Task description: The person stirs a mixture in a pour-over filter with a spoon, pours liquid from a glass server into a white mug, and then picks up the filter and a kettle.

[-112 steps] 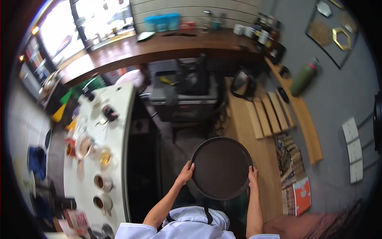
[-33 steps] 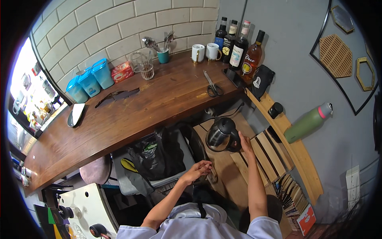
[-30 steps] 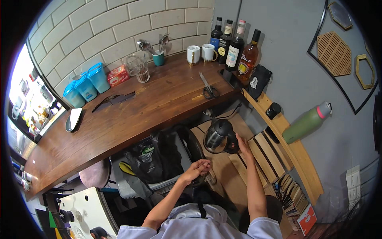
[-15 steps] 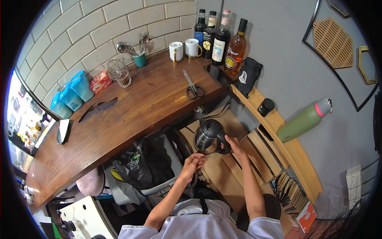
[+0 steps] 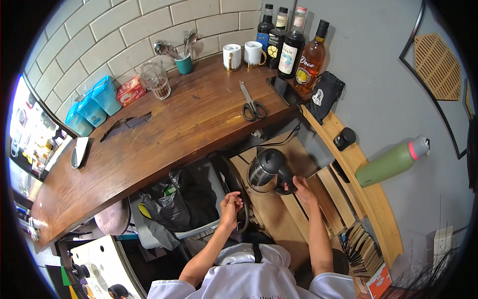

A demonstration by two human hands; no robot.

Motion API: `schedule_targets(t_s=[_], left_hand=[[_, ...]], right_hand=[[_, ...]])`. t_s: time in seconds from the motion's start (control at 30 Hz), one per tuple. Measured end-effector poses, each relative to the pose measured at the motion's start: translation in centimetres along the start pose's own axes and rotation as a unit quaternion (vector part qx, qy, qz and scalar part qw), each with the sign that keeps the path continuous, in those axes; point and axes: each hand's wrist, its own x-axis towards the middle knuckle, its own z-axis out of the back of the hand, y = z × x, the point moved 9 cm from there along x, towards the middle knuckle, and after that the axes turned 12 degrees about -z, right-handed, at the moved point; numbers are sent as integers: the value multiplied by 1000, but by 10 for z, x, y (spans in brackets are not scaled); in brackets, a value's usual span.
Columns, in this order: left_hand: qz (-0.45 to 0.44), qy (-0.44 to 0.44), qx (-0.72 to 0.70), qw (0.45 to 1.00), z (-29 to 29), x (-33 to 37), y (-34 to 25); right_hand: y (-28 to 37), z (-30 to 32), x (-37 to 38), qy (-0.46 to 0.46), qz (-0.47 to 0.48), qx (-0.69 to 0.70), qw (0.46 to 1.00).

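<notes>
A clear electric kettle [image 5: 261, 175] with a black lid and black handle is low on the right, over the wooden surface [image 5: 271, 214] below the counter. My right hand [image 5: 301, 190] is wrapped round its handle from the right. Left of the kettle and apart from it, my left hand [image 5: 231, 208] has its fingers curled together, and nothing shows in them. It is beside the right rim of a grey bin [image 5: 186, 231] lined with a black bag [image 5: 191, 202]. Whether the kettle touches the surface beneath is hard to tell.
Above runs a brown wooden counter [image 5: 189, 119] with scissors [image 5: 253, 106], a phone [image 5: 284, 90], white mugs [image 5: 232, 56], several bottles [image 5: 291, 47], a glass [image 5: 160, 85] and blue containers [image 5: 105, 95]. A green flask [image 5: 388, 167] and black jar [image 5: 344, 139] lie along a wooden ledge [image 5: 381, 219] at right.
My left hand has drawn back left, away from the kettle's base. The right hand still holds the handle, and the kettle sits slightly further right in view. The whole view has shifted a little.
</notes>
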Motion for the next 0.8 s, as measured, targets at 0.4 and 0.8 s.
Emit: schedule_targets(t_s=[0.4, 0.8], left_hand=[[13, 16, 4, 1000, -6, -3, 1], [50, 102, 31, 993, -28, -15, 15]], right_hand=[[38, 23, 1, -238, 90, -134, 958], [109, -44, 28, -416, 29, -460, 784]])
